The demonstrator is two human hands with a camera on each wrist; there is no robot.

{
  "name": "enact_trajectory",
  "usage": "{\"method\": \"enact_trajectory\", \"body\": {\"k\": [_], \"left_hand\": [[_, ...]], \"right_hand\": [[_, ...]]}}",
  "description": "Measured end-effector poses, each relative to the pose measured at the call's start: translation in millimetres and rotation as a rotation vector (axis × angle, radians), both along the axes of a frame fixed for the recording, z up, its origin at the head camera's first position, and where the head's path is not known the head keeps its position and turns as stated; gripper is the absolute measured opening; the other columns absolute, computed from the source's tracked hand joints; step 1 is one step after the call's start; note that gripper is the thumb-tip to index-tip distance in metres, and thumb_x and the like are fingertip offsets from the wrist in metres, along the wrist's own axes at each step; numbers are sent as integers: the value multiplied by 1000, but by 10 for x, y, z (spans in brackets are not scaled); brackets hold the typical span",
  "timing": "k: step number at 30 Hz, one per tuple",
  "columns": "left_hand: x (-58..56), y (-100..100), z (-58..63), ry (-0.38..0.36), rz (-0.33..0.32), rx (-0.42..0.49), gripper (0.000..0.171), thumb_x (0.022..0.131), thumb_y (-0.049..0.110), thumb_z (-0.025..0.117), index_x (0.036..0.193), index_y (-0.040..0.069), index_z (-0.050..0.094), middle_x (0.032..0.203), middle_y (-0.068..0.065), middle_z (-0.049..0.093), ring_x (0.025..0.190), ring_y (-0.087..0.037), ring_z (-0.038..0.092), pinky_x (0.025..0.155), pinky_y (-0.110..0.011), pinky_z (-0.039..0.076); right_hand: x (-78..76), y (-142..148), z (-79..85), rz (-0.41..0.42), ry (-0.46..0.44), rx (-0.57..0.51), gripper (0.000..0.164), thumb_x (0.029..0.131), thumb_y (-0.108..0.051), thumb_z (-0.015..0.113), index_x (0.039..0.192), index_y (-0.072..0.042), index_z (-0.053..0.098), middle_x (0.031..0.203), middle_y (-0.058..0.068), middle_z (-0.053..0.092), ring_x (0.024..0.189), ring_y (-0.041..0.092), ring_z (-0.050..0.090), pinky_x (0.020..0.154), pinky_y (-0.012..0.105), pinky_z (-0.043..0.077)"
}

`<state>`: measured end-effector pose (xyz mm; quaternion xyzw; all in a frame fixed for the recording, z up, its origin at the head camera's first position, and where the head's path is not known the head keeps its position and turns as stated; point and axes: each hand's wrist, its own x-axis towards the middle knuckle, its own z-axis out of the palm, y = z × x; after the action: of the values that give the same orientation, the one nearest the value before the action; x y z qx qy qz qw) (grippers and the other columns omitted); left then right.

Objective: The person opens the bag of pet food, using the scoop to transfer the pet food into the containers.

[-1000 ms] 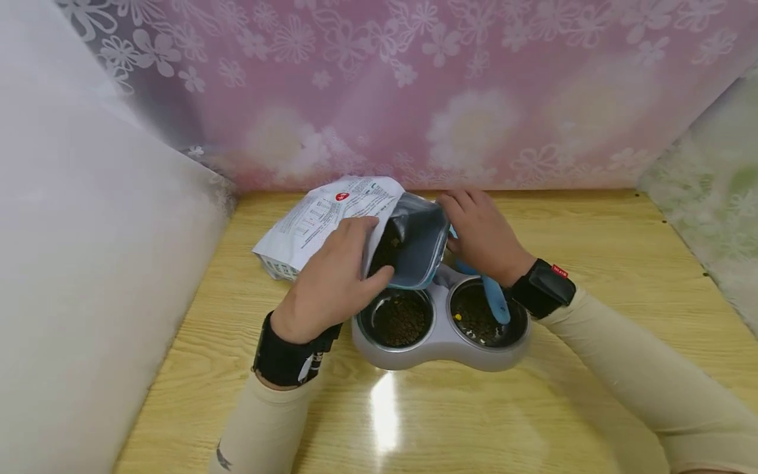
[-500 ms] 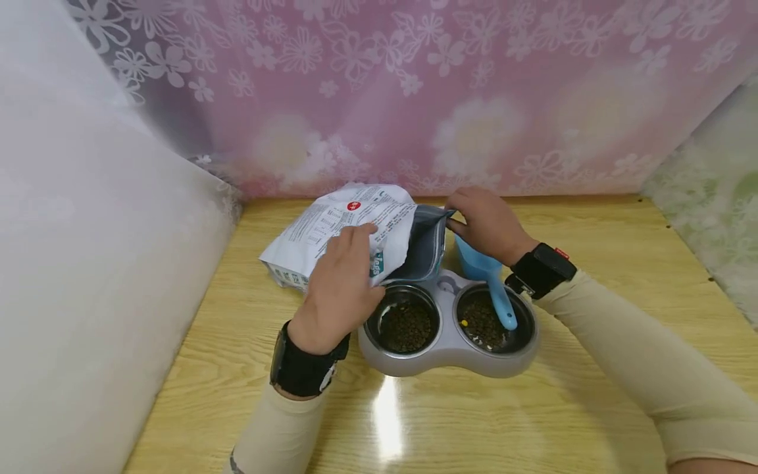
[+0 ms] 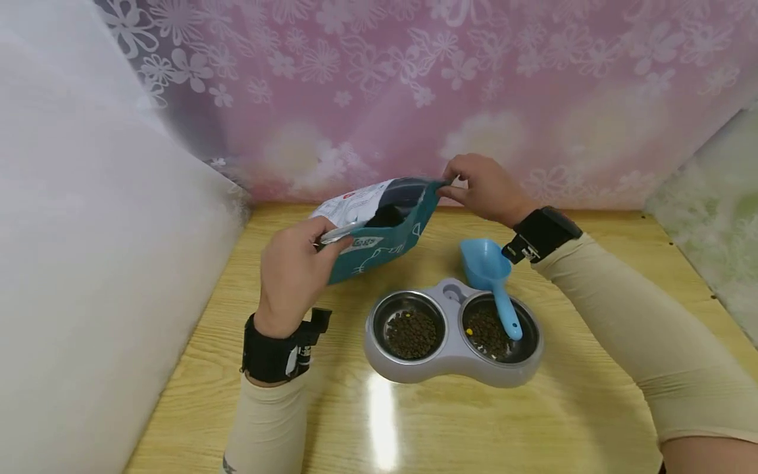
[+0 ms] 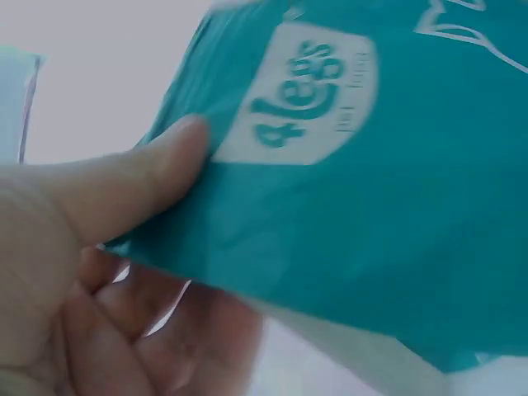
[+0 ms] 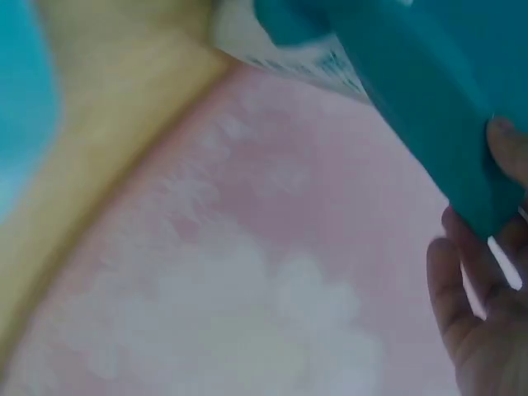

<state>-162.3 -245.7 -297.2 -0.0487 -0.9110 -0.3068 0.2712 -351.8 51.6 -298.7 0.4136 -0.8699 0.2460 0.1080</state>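
Observation:
A teal and white pet food bag (image 3: 379,247) is held up behind the bowls, its dark mouth gaping between both hands. My left hand (image 3: 293,273) pinches the left edge of the mouth, thumb on the teal side near the "4legs" label (image 4: 305,99). At the opposite corner, my right hand (image 3: 488,191) pinches the rim between thumb and fingers; the right wrist view shows this teal corner (image 5: 462,165) close up. Brown kibble (image 3: 412,334) lies in the left bowl of a grey double feeder (image 3: 453,365). More kibble (image 3: 485,332) fills part of the right bowl.
A light blue scoop (image 3: 485,263) lies behind the feeder, its handle resting across the right bowl. Wooden tabletop (image 3: 278,421) extends around everything. A pink floral backdrop (image 3: 379,99) rises behind, and a white wall (image 3: 118,263) stands on the left.
The bag has been lifted and turned so its teal side faces me. My left hand went from lying on the white side to pinching the mouth's edge; my right hand rose with its corner.

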Motion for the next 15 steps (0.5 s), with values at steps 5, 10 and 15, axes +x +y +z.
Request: {"method": "enact_trajectory", "body": {"k": [5, 10, 15], "left_hand": [[-30, -220, 22, 167, 66, 244, 17, 87, 21, 84, 89, 6, 77, 80, -6, 75, 68, -17, 69, 54, -23, 41], [-32, -285, 25, 293, 23, 411, 19, 91, 17, 80, 88, -1, 73, 82, -11, 72, 70, -18, 63, 62, -23, 45], [-49, -265, 47, 270, -13, 487, 20, 95, 16, 76, 95, -3, 70, 87, -12, 70, 71, -15, 59, 57, -26, 43]], "right_hand": [[-163, -87, 333, 75, -84, 25, 9, 94, -8, 74, 96, -8, 66, 96, 6, 64, 96, 21, 61, 80, 36, 48], [-247, -226, 513, 147, -137, 38, 5, 96, -11, 73, 96, -10, 67, 95, 2, 66, 94, 17, 60, 79, 30, 49], [-346, -401, 583, 127, -278, 84, 10, 101, -19, 67, 99, -9, 68, 97, 7, 66, 92, 25, 55, 78, 38, 46]]}}
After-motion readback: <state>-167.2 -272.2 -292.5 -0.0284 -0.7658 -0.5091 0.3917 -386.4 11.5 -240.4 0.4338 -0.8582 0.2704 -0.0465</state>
